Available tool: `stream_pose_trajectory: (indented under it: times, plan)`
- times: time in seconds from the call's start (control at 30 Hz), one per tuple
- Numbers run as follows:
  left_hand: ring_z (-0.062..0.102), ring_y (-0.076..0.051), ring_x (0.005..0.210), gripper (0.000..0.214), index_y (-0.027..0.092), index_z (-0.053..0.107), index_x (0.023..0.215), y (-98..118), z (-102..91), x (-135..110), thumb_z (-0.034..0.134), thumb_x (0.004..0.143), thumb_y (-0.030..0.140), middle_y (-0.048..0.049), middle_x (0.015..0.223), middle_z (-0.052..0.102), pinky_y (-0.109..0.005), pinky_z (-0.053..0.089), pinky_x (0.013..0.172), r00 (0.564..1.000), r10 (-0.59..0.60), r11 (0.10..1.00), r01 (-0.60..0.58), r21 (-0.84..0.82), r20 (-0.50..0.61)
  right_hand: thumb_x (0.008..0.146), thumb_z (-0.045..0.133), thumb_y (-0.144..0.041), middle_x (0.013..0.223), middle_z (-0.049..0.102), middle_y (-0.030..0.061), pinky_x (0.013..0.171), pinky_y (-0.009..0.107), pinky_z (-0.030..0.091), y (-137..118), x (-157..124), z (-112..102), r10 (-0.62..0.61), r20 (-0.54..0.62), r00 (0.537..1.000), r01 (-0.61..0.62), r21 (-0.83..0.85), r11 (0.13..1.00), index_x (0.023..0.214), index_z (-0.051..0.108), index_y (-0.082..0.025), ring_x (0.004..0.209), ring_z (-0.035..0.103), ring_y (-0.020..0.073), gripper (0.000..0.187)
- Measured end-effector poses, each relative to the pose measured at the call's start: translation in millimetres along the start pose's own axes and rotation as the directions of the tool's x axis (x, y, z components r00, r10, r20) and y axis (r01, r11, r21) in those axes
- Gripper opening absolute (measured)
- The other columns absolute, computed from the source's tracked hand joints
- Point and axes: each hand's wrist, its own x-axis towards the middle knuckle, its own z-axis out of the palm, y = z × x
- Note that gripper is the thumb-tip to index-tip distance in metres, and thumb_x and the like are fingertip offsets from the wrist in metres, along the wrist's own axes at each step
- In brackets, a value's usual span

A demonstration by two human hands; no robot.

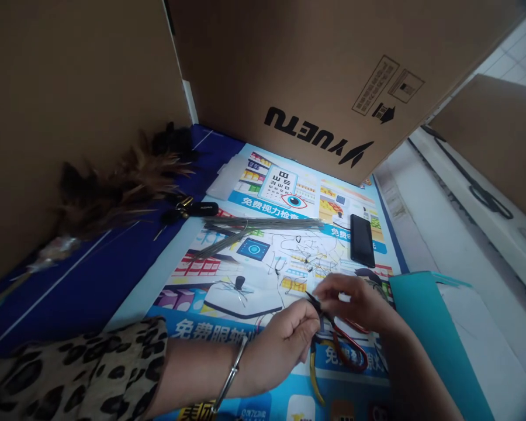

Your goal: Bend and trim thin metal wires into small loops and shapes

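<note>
My left hand (pixel 290 332) is closed, thumb pressed to the curled fingers; whatever it grips is hidden. Close beside it, my right hand (pixel 355 299) has its fingers curled in a pinch, and I cannot make out anything in them. Just below and between the hands are scissors with red handles (pixel 358 363), blades pointing up and left; I cannot tell whether a hand touches them. A yellow-handled tool (pixel 314 377) lies under my left fingertips, its head covered. Beyond the hands, thin dark wire pieces (pixel 309 257) are scattered on the printed sheet (pixel 263 202).
A bundle of thin straight wires (pixel 267 224) lies across the sheet. A black phone (pixel 362 241) is at the right, near a teal folder (pixel 440 345). Dark and brown feathers (pixel 127 175) and a key fob (pixel 203 209) sit at the left. Cardboard boxes (pixel 315 76) stand behind.
</note>
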Motion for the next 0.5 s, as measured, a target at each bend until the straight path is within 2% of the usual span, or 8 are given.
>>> stream_pose_trajectory:
  times: [0.07,0.1,0.2,0.3,0.37,0.4,0.5]
  plan:
    - [0.031,-0.005,0.042,0.020,0.018,0.040,0.076,1,0.5,0,0.039,0.087,0.034,0.0081,0.049,0.039,-0.017,0.026,0.043,1.000,-0.010,1.000,0.010,-0.018,0.009,0.083,0.050,-0.030,0.085,0.061,0.0055,0.071,0.027,0.042,-1,17,5,-0.007,-0.213,0.977,-0.058,-0.297,0.953,0.091,0.062,-0.018,0.078,0.055,0.0156,0.018]
    - [0.031,-0.005,0.041,0.020,0.018,0.040,0.076,1,0.9,1,0.039,0.087,0.034,0.0081,0.049,0.038,-0.017,0.026,0.043,1.000,-0.018,0.999,0.019,-0.026,0.011,0.084,0.049,-0.029,0.085,0.061,0.0060,0.073,0.028,0.042,0,26,10,-0.032,-0.266,0.963,-0.084,-0.413,0.907,0.092,0.062,-0.018,0.080,0.055,0.0164,0.018]
    - [0.030,-0.005,0.040,0.019,0.018,0.039,0.076,2,2.0,1,0.039,0.086,0.034,0.0081,0.048,0.038,-0.017,0.024,0.040,0.998,-0.054,0.997,0.055,-0.047,0.016,0.084,0.049,-0.027,0.089,0.059,0.0083,0.079,0.030,0.039,9,54,27,-0.107,-0.262,0.959,-0.098,-0.660,0.745,0.095,0.061,-0.018,0.089,0.052,0.0193,0.018]
    - [0.030,-0.005,0.038,0.019,0.018,0.039,0.077,1,2.2,2,0.039,0.086,0.035,0.0077,0.049,0.039,-0.017,0.022,0.037,0.997,-0.071,0.996,0.073,-0.059,0.026,0.084,0.048,-0.024,0.089,0.057,0.0093,0.080,0.030,0.037,19,71,40,-0.124,-0.268,0.955,-0.127,-0.751,0.648,0.089,0.059,-0.016,0.089,0.050,0.0196,0.014]
    - [0.030,-0.005,0.038,0.020,0.018,0.039,0.077,0,1.6,3,0.039,0.086,0.036,0.0076,0.049,0.040,-0.017,0.022,0.036,0.997,-0.064,0.995,0.066,-0.070,0.035,0.085,0.045,-0.021,0.085,0.057,0.0089,0.078,0.030,0.037,22,74,41,-0.132,-0.295,0.946,-0.139,-0.741,0.656,0.082,0.057,-0.016,0.085,0.049,0.0190,0.014]
    - [0.030,-0.005,0.037,0.020,0.018,0.039,0.078,0,1.1,3,0.039,0.086,0.037,0.0076,0.050,0.040,-0.017,0.022,0.036,0.998,-0.057,0.995,0.060,-0.077,0.040,0.085,0.044,-0.020,0.083,0.057,0.0082,0.076,0.029,0.037,23,72,39,-0.135,-0.319,0.938,-0.143,-0.711,0.688,0.079,0.056,-0.016,0.083,0.049,0.0185,0.015]
    - [0.030,-0.004,0.036,0.021,0.018,0.039,0.079,-2,-0.6,4,0.039,0.086,0.038,0.0076,0.050,0.041,-0.017,0.022,0.035,0.998,-0.041,0.995,0.046,-0.094,0.057,0.085,0.043,-0.023,0.075,0.057,0.0041,0.066,0.027,0.038,22,59,25,-0.079,-0.465,0.882,-0.163,-0.458,0.874,0.076,0.054,-0.017,0.071,0.049,0.0152,0.016]
